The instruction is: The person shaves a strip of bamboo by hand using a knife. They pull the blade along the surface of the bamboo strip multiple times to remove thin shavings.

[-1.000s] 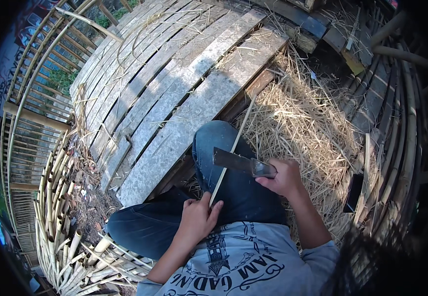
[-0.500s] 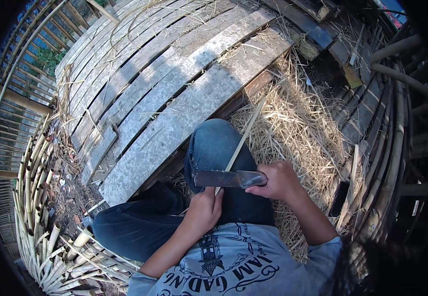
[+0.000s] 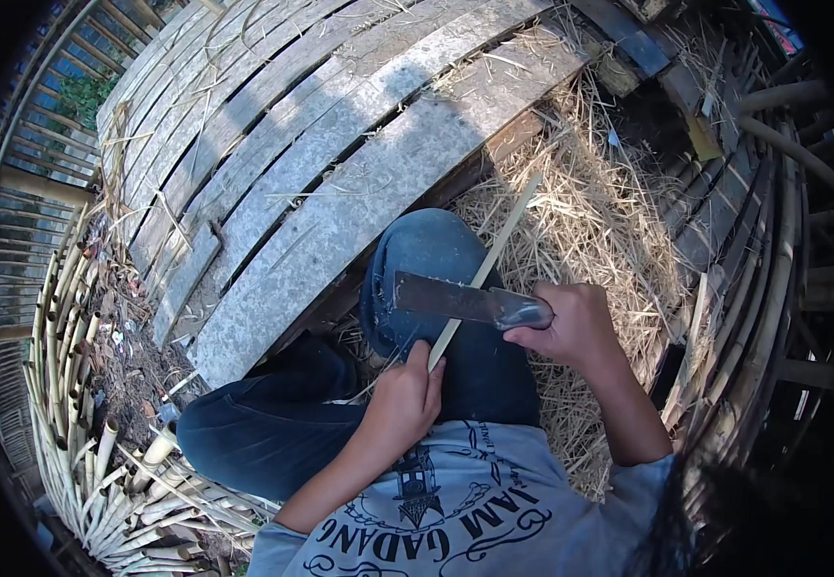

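My left hand [image 3: 405,396] is closed on the near end of a thin, pale bamboo strip [image 3: 499,242]. The strip slants away from me to the right, over my raised knee. My right hand [image 3: 573,325] grips the handle of a broad, dark-bladed knife [image 3: 444,297]. Its blade lies across the strip, pointing left, a short way beyond my left fingers. Whether the edge bites into the strip cannot be made out. Below the strip is my jeans-clad leg [image 3: 426,252].
A slatted wooden platform [image 3: 340,213] fills the far left. Pale shavings [image 3: 595,207] are heaped to the right of my knee. Cut bamboo poles [image 3: 138,514] are piled at the lower left, and long bamboo lengths [image 3: 772,279] line the right. A bamboo fence [image 3: 27,183] stands at the left.
The knife has moved away from me and slightly right along the strip, its blade now tilted more. My left hand stays near the strip's near end, and the strip leans further right.
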Motion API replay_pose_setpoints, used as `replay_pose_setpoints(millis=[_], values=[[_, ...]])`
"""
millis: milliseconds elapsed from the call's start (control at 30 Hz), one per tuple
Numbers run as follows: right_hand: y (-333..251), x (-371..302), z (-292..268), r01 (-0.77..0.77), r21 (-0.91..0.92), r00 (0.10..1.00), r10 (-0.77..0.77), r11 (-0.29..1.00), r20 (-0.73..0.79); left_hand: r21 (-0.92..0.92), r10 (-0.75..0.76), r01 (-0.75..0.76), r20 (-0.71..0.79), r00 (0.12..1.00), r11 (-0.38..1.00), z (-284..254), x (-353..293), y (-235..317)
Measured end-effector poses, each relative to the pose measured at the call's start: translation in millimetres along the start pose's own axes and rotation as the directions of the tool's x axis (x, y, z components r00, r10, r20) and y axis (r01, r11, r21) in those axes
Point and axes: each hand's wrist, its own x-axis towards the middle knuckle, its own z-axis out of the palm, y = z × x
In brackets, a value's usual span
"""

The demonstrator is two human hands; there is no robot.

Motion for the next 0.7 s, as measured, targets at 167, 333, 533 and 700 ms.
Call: replay_pose_setpoints(millis=[167,333,533,700], values=[[60.5,32.9,14.3,0.055,-0.031,0.998,-0.055,0.998,-0.004,0.025,0.011,-0.011,-0.024,1.0,1.0,3.2,11.1,1.7],[76.1,31.7,4.9,0.025,-0.117,0.999,-0.029,0.993,-0.031,0.055,0.019,-0.015,-0.066,0.998,0.998,9.6,10.3,4.8],[159.6,14.8,-59.1,-0.793,-0.018,0.534,0.68,0.609,-0.502,0.045,0.014,-0.01,-0.08,0.997,0.999,4.9,-11.2,-8.0],[98.0,-29.9,-32.4,-0.434,0.131,0.823,0.452,0.891,-0.345,-0.024,0.029,-0.031,-0.071,0.997,0.999,6.3,-10.7,-5.5]])
